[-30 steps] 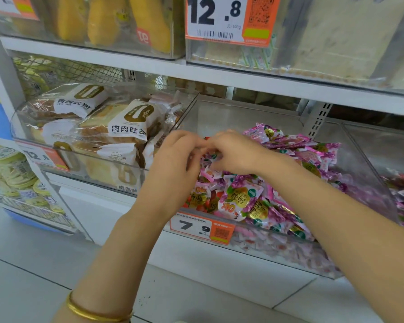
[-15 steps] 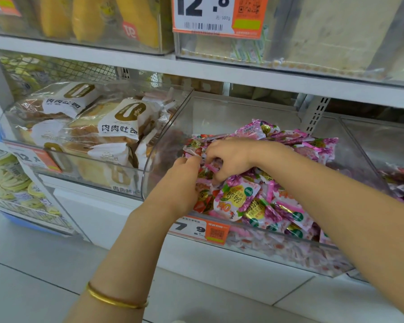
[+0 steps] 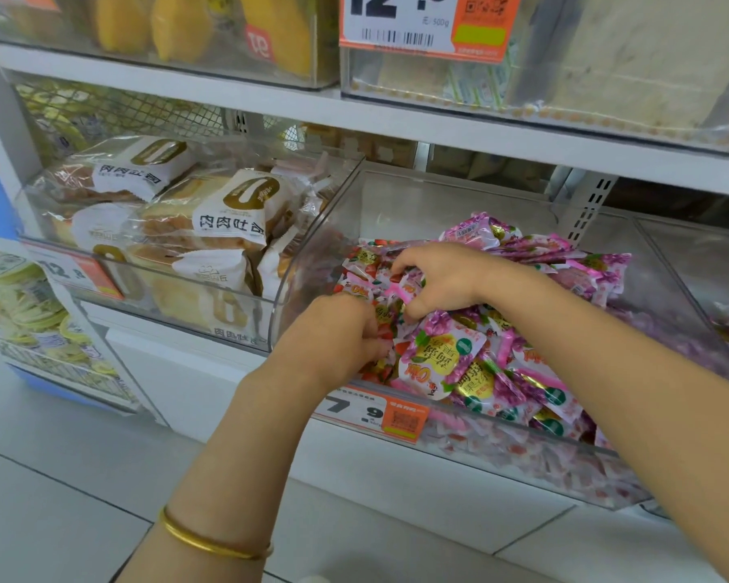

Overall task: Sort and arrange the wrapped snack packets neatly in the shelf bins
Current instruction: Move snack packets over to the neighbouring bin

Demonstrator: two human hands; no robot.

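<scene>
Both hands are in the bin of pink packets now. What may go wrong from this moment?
1. The packets are heaped above the low front wall of the bin; the left hand, gripping some there, may push others over onto the floor.
2. The right hand pinches one in a loose heap, so packets behind it may slide down.

The left hand [image 3: 337, 330] dropped below the right hand [image 3: 436, 275] into packets [image 3: 440, 355].
</scene>
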